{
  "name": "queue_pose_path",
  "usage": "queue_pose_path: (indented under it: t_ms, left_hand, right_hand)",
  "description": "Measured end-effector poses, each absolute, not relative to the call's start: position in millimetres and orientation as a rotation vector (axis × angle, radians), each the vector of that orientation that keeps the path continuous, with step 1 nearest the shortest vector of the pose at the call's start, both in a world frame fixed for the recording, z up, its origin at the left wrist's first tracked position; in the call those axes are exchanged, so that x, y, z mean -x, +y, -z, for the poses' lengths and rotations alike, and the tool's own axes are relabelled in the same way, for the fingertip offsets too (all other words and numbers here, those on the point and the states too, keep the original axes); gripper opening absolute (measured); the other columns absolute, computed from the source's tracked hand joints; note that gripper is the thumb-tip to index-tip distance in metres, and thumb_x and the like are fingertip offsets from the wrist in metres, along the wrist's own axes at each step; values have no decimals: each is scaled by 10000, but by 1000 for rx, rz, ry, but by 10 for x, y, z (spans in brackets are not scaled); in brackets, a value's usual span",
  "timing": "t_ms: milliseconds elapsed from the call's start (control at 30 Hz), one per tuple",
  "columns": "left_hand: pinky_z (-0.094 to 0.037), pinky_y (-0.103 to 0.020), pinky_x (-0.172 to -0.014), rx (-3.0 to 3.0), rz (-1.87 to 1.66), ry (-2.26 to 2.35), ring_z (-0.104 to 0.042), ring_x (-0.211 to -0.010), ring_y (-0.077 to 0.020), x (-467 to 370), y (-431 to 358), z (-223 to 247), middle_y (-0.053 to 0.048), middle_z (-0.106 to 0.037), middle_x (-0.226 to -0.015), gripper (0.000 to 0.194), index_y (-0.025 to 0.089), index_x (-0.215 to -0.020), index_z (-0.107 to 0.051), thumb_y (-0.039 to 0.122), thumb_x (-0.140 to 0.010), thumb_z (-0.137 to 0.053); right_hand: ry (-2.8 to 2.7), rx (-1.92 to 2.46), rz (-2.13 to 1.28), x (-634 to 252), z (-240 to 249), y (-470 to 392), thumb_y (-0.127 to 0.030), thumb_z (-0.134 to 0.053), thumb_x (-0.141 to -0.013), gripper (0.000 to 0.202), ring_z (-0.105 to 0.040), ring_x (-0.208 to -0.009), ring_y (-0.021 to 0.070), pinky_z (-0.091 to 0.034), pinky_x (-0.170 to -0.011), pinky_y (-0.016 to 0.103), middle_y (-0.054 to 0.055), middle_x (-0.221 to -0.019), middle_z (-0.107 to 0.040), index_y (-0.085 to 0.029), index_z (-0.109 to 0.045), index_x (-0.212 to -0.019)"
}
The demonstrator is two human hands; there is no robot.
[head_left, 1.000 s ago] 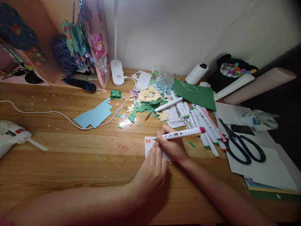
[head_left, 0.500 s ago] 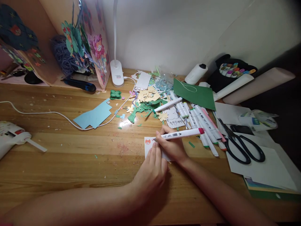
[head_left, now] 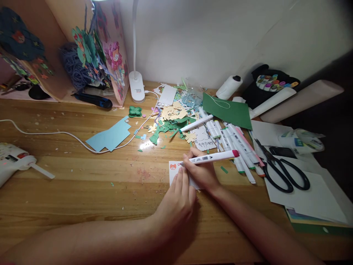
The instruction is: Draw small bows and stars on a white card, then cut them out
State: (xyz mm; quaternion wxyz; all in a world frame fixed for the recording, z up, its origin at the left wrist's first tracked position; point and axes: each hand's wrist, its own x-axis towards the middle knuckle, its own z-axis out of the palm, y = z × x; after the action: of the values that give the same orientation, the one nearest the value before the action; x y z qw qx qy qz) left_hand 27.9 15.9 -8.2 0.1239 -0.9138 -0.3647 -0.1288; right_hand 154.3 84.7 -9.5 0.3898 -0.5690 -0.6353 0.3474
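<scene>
A white marker with a red end cap is pinched in my right hand. Its tip meets a small white card on the desk, beside a small red outline. Left of that outline, the card bears an orange animal face. My left hand lies flat over the card, fingers stretched out and pressing it down. Both hands cover much of the card's lower and right parts.
Paper scraps, a green sheet and several markers lie beyond my hands. Black scissors rest on white paper at right. A blue paper piece, lamp base, cable and glue gun are leftward.
The small red outline on the card looks more filled out, now closer to a closed shape. Both hands keep nearly the same place, and the view shifts very slightly.
</scene>
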Motion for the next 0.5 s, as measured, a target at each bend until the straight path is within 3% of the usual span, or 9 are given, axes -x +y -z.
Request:
queue_pose_path:
  t_ms: [500]
  left_hand:
    - [-415, -394, -974, 2678, 358, -1039, -527, -1153, -327, -278, 174, 74, -293, -548, -1204, 359, -40, -1046, -529, 197, -822, -377]
  right_hand:
    - [-1613, 1446, -852, -1540, 74, 854, -204, -487, -812, 314, -334, -504, 123, -290, -516, 260, -64, -531, -313, -227, -284, -573]
